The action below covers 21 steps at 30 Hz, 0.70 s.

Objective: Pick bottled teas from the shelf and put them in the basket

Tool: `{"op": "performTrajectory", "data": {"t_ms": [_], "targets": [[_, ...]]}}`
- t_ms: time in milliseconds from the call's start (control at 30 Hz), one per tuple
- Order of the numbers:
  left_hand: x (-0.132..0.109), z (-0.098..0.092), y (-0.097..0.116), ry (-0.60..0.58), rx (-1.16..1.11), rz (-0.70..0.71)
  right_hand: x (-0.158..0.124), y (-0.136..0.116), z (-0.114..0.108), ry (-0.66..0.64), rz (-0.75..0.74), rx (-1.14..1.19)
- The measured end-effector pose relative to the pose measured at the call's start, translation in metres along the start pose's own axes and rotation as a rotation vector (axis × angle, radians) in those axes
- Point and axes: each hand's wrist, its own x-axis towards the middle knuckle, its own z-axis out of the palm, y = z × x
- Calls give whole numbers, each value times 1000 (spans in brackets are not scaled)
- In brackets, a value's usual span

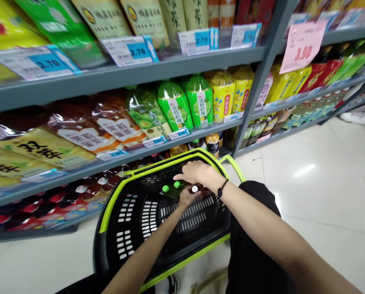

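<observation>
A black plastic shopping basket point(133, 228) with a lime-green rim hangs in front of me. Inside it lie a green-capped bottle point(165, 189), a second green-capped bottle point(177, 184) and a dark bottle with a white cap point(195, 189). My left hand point(187, 197) wraps around the side of the white-capped bottle. My right hand point(197, 171) is spread just above it, its fingers reaching towards the green caps. A black band circles my right wrist point(222, 188). The hands hide most of these bottles.
Grey store shelves point(115, 73) packed with bagged and bottled drinks stand to the left and ahead, with blue price tags and a pink price sign point(303, 47). A lime-green basket handle point(234, 168) rises at right. White tile floor point(320, 192) spreads to the right.
</observation>
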Motion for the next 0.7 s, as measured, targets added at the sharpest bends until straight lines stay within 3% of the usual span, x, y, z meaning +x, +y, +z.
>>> {"op": "performTrajectory", "data": {"t_ms": [100,200,400,500,567,700], "targets": [[-8,-14,2,-29,-11,53,-2,-1,0,-1,11,-50],[-12,-50,4,-62,36,110,-5,0,1,-9,38,-96],[-32,-177,-12,88,167,264,-17,0,9,38,76,-113],[-59,-223,-36,132,140,286,-25,-5,13,123,-20,-82],[-79,-235,-58,89,140,220,-31,-11,10,270,-133,4],[-106,-229,-98,-80,88,54,-44,-29,-17,676,-332,208]]}}
